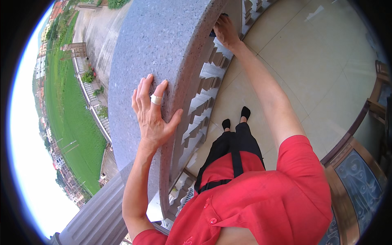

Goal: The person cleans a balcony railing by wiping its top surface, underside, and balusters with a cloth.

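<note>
My left hand (154,116) lies palm down on the speckled grey stone top of a balustrade (150,46). Its fingers are apart, the thumb rests by the inner edge, and a whitish band of tape or bandage (156,99) wraps one finger. Higher in the view, my right hand (225,32) is at the inner side face of the same stone rail. Its fingers are bent around a small dark thing (212,33), mostly hidden by the hand, so its kind cannot be told. The dark thing appears to touch the stone.
Stone balusters (200,101) stand below the rail. Beige floor tiles (294,55) lie under my feet in black socks. A fluted column (98,211) rises at lower left, and a wood-framed door or window panel (356,174) is at right. Beyond the rail lie a paved yard and green field.
</note>
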`<act>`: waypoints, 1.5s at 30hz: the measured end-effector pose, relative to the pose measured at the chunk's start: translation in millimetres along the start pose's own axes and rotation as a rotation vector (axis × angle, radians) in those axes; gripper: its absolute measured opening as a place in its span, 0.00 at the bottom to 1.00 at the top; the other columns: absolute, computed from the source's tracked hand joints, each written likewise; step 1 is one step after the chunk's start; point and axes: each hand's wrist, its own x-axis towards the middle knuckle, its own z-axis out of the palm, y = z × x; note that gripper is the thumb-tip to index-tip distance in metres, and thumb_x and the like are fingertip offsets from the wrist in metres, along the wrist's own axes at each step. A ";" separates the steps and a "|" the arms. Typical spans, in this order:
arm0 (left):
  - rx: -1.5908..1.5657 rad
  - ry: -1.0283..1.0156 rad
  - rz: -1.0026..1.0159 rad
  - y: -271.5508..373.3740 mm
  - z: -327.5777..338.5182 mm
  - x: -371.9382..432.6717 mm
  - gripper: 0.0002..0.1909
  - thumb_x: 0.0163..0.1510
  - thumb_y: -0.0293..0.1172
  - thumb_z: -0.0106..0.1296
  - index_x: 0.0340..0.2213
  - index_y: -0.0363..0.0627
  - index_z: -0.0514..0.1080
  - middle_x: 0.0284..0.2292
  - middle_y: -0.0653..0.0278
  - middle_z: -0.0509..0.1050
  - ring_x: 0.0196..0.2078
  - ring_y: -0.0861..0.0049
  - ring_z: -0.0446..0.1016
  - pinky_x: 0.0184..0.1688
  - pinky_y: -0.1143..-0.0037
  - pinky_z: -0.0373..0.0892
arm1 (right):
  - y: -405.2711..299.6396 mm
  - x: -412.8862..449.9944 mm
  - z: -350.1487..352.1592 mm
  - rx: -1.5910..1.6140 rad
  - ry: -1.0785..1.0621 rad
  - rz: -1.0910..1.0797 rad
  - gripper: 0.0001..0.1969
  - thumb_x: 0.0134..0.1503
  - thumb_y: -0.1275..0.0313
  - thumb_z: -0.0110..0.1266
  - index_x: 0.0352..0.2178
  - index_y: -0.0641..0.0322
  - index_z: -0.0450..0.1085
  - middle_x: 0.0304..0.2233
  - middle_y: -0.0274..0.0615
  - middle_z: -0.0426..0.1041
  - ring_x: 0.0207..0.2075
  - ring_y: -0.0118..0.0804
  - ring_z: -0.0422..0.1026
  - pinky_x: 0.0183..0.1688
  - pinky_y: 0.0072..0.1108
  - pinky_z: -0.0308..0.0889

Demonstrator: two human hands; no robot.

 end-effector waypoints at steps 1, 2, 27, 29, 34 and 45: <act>0.008 -0.011 -0.004 1.2 -0.5 -0.3 0.38 0.36 0.36 0.59 0.52 0.48 0.62 0.58 0.50 0.53 0.61 0.54 0.49 0.61 0.60 0.44 | 7.0 2.1 -0.6 -0.019 0.002 -0.029 0.15 0.45 0.75 0.49 0.37 0.60 0.71 0.42 0.39 0.68 0.44 0.41 0.65 0.50 0.32 0.59; 0.006 -0.013 -0.002 1.4 0.3 1.2 0.38 0.36 0.36 0.59 0.52 0.48 0.62 0.58 0.50 0.53 0.61 0.54 0.49 0.61 0.60 0.44 | 5.7 0.2 0.9 -0.021 -0.001 -0.026 0.15 0.45 0.75 0.49 0.37 0.60 0.71 0.42 0.39 0.68 0.44 0.41 0.65 0.50 0.32 0.59; -0.014 0.032 -0.023 -2.2 0.5 0.8 0.38 0.33 0.36 0.60 0.51 0.51 0.64 0.57 0.52 0.55 0.60 0.56 0.52 0.60 0.60 0.47 | -211.8 -42.0 17.9 0.539 -0.230 0.005 0.23 0.51 0.67 0.46 0.50 0.63 0.64 0.53 0.49 0.64 0.57 0.48 0.59 0.59 0.36 0.52; -0.010 0.025 -0.022 -3.3 1.7 -1.4 0.38 0.33 0.37 0.61 0.51 0.51 0.64 0.57 0.52 0.55 0.61 0.56 0.52 0.60 0.61 0.47 | -211.3 -48.2 8.8 0.794 -0.292 -0.007 0.23 0.51 0.67 0.46 0.49 0.63 0.64 0.53 0.48 0.64 0.57 0.48 0.60 0.59 0.36 0.52; -0.033 0.032 -0.012 0.4 2.9 3.7 0.39 0.32 0.38 0.62 0.50 0.52 0.64 0.56 0.51 0.56 0.60 0.55 0.53 0.60 0.57 0.45 | -130.5 -39.8 14.3 0.550 -0.254 0.131 0.22 0.49 0.65 0.51 0.46 0.60 0.67 0.49 0.42 0.68 0.53 0.46 0.63 0.56 0.35 0.55; -0.002 0.029 -0.019 -2.0 1.0 -1.2 0.38 0.33 0.37 0.61 0.51 0.51 0.64 0.58 0.53 0.55 0.61 0.57 0.52 0.60 0.61 0.47 | -142.3 -72.4 -10.7 0.186 -0.166 -0.103 0.11 0.50 0.70 0.47 0.34 0.61 0.72 0.41 0.40 0.70 0.50 0.42 0.62 0.52 0.34 0.56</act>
